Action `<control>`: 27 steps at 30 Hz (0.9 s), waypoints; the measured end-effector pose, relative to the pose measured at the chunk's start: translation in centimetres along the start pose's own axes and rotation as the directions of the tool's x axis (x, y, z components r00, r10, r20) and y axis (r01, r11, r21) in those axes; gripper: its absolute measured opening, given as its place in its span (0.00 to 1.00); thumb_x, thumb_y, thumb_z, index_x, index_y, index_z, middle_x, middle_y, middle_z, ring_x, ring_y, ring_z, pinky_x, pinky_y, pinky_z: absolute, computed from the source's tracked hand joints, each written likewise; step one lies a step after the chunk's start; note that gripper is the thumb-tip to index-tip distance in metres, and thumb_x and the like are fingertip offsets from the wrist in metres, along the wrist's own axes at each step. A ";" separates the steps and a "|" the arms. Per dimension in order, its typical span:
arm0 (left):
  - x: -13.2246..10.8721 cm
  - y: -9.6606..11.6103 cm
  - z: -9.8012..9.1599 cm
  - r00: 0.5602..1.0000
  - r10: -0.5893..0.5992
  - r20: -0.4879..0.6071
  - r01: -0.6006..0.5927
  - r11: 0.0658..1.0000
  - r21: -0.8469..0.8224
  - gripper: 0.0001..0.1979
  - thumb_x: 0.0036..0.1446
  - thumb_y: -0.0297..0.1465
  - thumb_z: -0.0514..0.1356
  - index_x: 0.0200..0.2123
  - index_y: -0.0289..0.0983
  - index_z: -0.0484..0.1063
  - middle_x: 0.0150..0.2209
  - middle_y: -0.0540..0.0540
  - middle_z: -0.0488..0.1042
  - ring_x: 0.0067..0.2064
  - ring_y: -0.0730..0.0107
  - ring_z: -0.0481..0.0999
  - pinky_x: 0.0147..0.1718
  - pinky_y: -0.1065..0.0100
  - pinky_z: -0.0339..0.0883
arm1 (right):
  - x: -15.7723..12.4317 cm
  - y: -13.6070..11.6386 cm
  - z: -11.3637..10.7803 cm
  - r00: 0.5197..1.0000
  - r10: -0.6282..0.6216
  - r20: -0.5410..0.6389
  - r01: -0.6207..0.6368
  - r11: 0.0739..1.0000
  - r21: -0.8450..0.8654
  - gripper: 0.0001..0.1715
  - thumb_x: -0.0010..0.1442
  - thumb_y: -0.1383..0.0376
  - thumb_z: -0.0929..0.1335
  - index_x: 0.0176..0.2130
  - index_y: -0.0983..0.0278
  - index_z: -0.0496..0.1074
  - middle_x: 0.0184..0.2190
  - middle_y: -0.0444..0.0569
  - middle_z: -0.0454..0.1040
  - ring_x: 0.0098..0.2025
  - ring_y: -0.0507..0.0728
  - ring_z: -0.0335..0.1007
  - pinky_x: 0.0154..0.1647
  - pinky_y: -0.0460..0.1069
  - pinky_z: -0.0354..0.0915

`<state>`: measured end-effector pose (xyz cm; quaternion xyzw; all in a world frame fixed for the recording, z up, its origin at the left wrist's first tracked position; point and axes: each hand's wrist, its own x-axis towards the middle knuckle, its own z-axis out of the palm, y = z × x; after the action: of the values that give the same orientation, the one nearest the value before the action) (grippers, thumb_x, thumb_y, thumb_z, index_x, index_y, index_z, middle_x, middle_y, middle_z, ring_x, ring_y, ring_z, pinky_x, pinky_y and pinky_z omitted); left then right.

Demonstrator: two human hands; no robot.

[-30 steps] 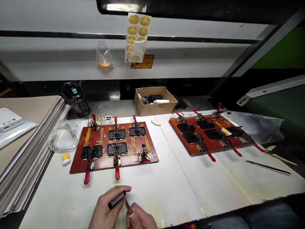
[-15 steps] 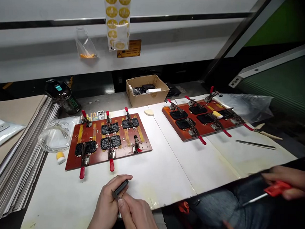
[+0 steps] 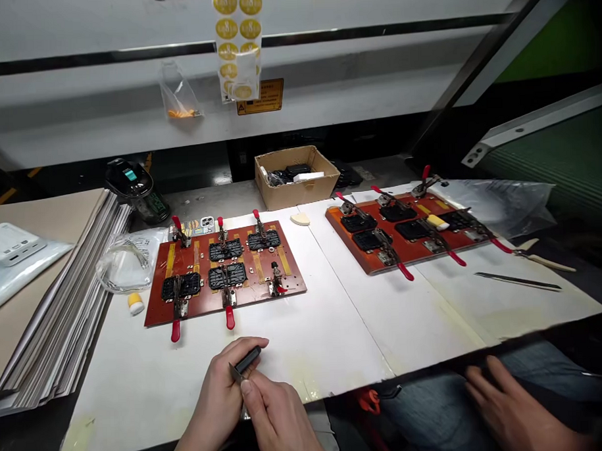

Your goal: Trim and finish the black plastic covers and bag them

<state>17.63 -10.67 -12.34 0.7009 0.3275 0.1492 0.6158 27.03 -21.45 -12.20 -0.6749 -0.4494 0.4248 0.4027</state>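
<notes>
Near the front edge of the white-covered table, my left hand (image 3: 218, 387) is closed around a small black part (image 3: 248, 360). Close against it, my right hand (image 3: 278, 410) pinches a thin metal blade (image 3: 236, 373), whose tip lies against the black part. The lower end of the blade is hidden by my fingers. Beyond my hands lies a reddish-brown fixture board (image 3: 183, 256) with black frames (image 3: 227, 276) under red-handled clamps (image 3: 230, 317). One clamp at its right front corner has no black frame beneath it.
A second clamp board (image 3: 371, 266) lies at the right, with pliers (image 3: 549, 263) and a dark strip (image 3: 517, 281) beside it. A cardboard box (image 3: 297, 198) stands behind. Stacked sheets (image 3: 82, 338) are at the left. Another person's hand (image 3: 524, 408) rests at the lower right.
The view has shifted slightly, so the table scene sits further right. The other person's hand with the red-handled screwdriver has gone from sight; a spread hand shows there. My hands keep nearly the same hold.
</notes>
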 end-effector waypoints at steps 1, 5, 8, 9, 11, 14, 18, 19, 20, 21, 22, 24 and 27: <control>-0.1 0.0 0.0 1.000 0.003 -0.001 -0.003 1.000 0.010 0.18 0.64 0.27 0.55 0.54 0.40 0.77 0.53 0.42 0.77 0.55 0.61 0.76 0.55 0.64 0.72 | -0.1 0.0 0.1 1.000 0.007 -0.001 -0.007 1.000 0.006 0.26 0.75 0.49 0.53 0.31 0.61 0.59 0.24 0.40 0.59 0.26 0.50 0.49 0.29 0.49 0.42; -0.2 0.2 -0.2 1.000 0.003 -0.011 -0.003 0.999 0.043 0.16 0.64 0.29 0.55 0.53 0.40 0.77 0.51 0.42 0.78 0.53 0.61 0.77 0.53 0.64 0.71 | -0.1 -0.1 0.4 1.000 0.014 -0.002 -0.014 1.000 -0.006 0.26 0.75 0.49 0.53 0.32 0.61 0.60 0.24 0.40 0.59 0.26 0.51 0.49 0.29 0.49 0.42; -0.4 0.5 -0.3 1.000 -0.016 -0.024 0.017 0.999 0.048 0.13 0.65 0.30 0.55 0.49 0.39 0.77 0.48 0.43 0.78 0.48 0.62 0.78 0.50 0.66 0.72 | 0.0 -0.1 0.7 1.000 0.017 -0.011 -0.017 1.000 -0.016 0.26 0.75 0.48 0.52 0.32 0.61 0.60 0.24 0.40 0.58 0.25 0.51 0.48 0.29 0.49 0.41; -0.4 0.5 -0.3 0.999 -0.018 -0.026 0.019 0.999 0.046 0.13 0.65 0.30 0.55 0.48 0.39 0.77 0.47 0.43 0.78 0.47 0.63 0.78 0.49 0.66 0.72 | 0.1 -0.1 0.8 1.000 0.018 -0.018 -0.018 1.000 -0.019 0.27 0.74 0.48 0.52 0.32 0.61 0.60 0.24 0.40 0.58 0.25 0.51 0.48 0.29 0.49 0.41; -0.4 0.3 -0.3 0.999 -0.014 -0.031 0.015 0.999 0.034 0.13 0.65 0.30 0.55 0.48 0.38 0.77 0.48 0.43 0.78 0.48 0.62 0.78 0.49 0.66 0.71 | 0.2 -0.1 1.0 0.999 0.025 -0.033 -0.026 0.999 -0.031 0.28 0.74 0.47 0.51 0.32 0.61 0.61 0.24 0.41 0.59 0.25 0.51 0.48 0.29 0.50 0.41; -0.4 -0.1 -0.2 0.999 -0.004 -0.050 0.004 1.000 0.010 0.14 0.64 0.30 0.54 0.48 0.39 0.77 0.49 0.44 0.78 0.52 0.61 0.77 0.52 0.65 0.69 | 0.3 0.0 1.3 0.998 0.039 -0.048 -0.041 0.998 -0.037 0.29 0.74 0.47 0.51 0.35 0.61 0.64 0.25 0.42 0.62 0.25 0.52 0.49 0.29 0.49 0.43; -0.6 -0.4 -0.3 0.998 -0.010 -0.056 0.009 1.000 -0.004 0.16 0.60 0.26 0.55 0.48 0.39 0.77 0.48 0.45 0.79 0.49 0.63 0.77 0.49 0.67 0.69 | 0.3 0.0 1.2 0.995 0.046 -0.090 -0.048 0.999 -0.017 0.29 0.75 0.47 0.51 0.39 0.61 0.67 0.27 0.44 0.66 0.26 0.53 0.54 0.29 0.48 0.46; -0.7 -0.3 -0.3 0.998 -0.013 -0.054 0.013 1.000 -0.007 0.16 0.60 0.26 0.55 0.48 0.39 0.77 0.47 0.45 0.79 0.49 0.64 0.77 0.49 0.68 0.68 | 0.4 0.1 1.1 0.993 0.049 -0.111 -0.050 0.999 -0.012 0.29 0.75 0.48 0.51 0.38 0.61 0.67 0.26 0.44 0.66 0.26 0.53 0.55 0.29 0.48 0.47; -0.7 -0.2 -0.4 0.998 -0.018 -0.053 0.017 1.000 -0.007 0.15 0.61 0.27 0.55 0.48 0.39 0.77 0.48 0.45 0.79 0.49 0.64 0.77 0.49 0.68 0.68 | 0.5 0.2 0.9 0.989 0.052 -0.137 -0.054 0.998 -0.009 0.29 0.75 0.47 0.51 0.36 0.61 0.66 0.26 0.43 0.65 0.26 0.52 0.55 0.29 0.48 0.47; -0.8 0.0 -0.4 0.998 -0.019 -0.054 0.019 1.000 -0.007 0.14 0.63 0.28 0.55 0.48 0.39 0.77 0.48 0.45 0.79 0.49 0.63 0.77 0.50 0.67 0.68 | 0.6 0.3 0.7 0.985 0.056 -0.163 -0.058 0.998 -0.006 0.29 0.75 0.47 0.51 0.34 0.61 0.64 0.25 0.43 0.63 0.26 0.52 0.55 0.28 0.48 0.47; -0.8 0.1 -0.5 0.998 -0.018 -0.055 0.017 1.000 -0.005 0.13 0.65 0.30 0.55 0.48 0.38 0.76 0.49 0.44 0.79 0.50 0.63 0.77 0.50 0.67 0.68 | 0.7 0.6 0.4 0.980 0.063 -0.191 -0.064 0.998 0.000 0.29 0.74 0.47 0.52 0.33 0.60 0.63 0.24 0.42 0.63 0.26 0.52 0.55 0.28 0.48 0.47; -0.7 0.3 -0.6 0.998 -0.011 -0.060 0.011 1.000 -0.006 0.12 0.67 0.34 0.56 0.48 0.38 0.76 0.50 0.43 0.79 0.50 0.63 0.77 0.50 0.67 0.68 | 0.9 1.2 -0.1 0.964 0.086 -0.253 -0.084 0.996 0.019 0.29 0.74 0.45 0.53 0.30 0.60 0.61 0.23 0.42 0.62 0.26 0.52 0.55 0.27 0.48 0.49; -0.6 -0.1 -0.4 0.995 -0.015 -0.100 0.012 0.999 -0.030 0.11 0.67 0.35 0.57 0.46 0.40 0.77 0.49 0.44 0.79 0.50 0.62 0.77 0.52 0.67 0.67 | 0.6 2.0 -0.6 0.927 0.136 -0.349 -0.125 0.991 0.054 0.31 0.72 0.42 0.55 0.29 0.59 0.62 0.23 0.45 0.65 0.26 0.54 0.60 0.27 0.48 0.56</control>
<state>16.94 -10.72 -12.26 0.6812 0.3607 0.1848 0.6097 28.27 -21.47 -13.97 -0.7620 -0.3177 0.3302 0.4576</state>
